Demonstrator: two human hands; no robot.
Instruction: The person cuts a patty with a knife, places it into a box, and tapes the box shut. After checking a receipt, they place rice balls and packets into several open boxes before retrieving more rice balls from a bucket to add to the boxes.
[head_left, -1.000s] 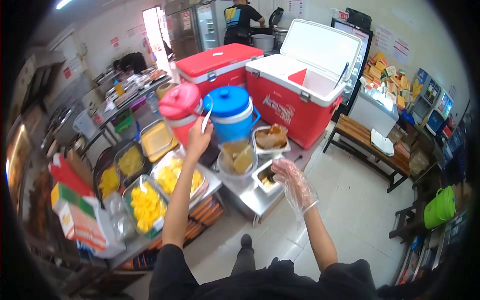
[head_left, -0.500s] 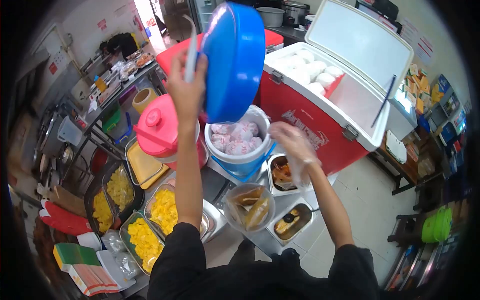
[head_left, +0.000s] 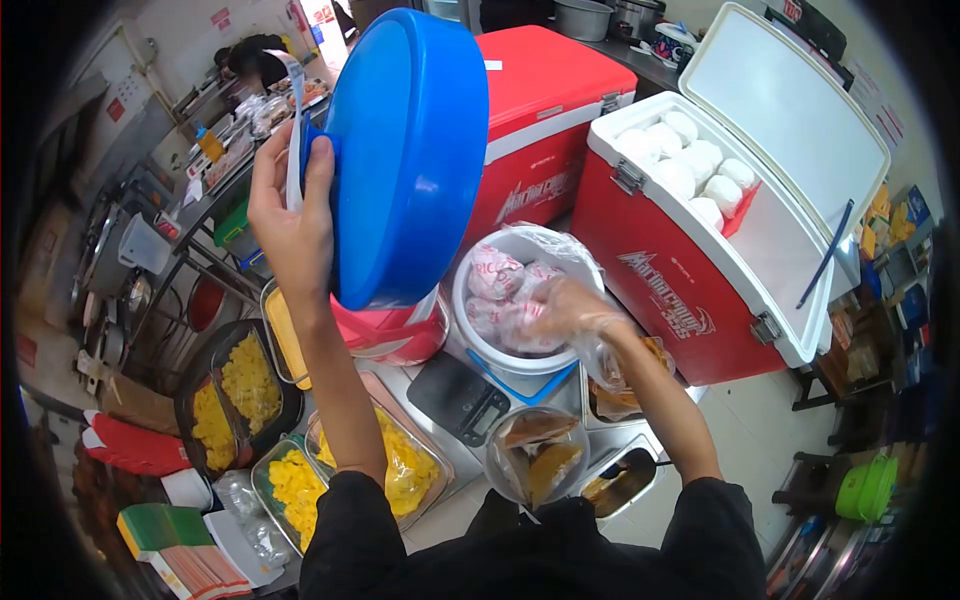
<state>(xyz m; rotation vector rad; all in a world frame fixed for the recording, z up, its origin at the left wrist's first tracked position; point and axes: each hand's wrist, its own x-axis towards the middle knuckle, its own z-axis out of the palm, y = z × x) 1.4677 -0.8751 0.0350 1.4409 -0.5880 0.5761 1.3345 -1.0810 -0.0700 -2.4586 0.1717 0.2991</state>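
Note:
My left hand grips a round blue lid by the knob at its middle, holding it tilted on edge. A pale curved strip is pinched in that hand too; its kind I cannot make out. My right hand, in a clear plastic glove, reaches into a blue and white cooler bucket. Its fingers are bent round one of several round, clear-wrapped bundles with red print; the fingertips are partly hidden. A plastic liner hangs over the bucket's rim.
Right of the bucket stands an open red ice chest with white wrapped bundles; a shut red chest is behind. Nearer are a black scale, a clear container, metal pans and trays of yellow food. A person bends far left.
My right hand has gone from beside the bucket into it, onto the bundles. The blue lid has moved left, staying in my left hand. The view has shifted.

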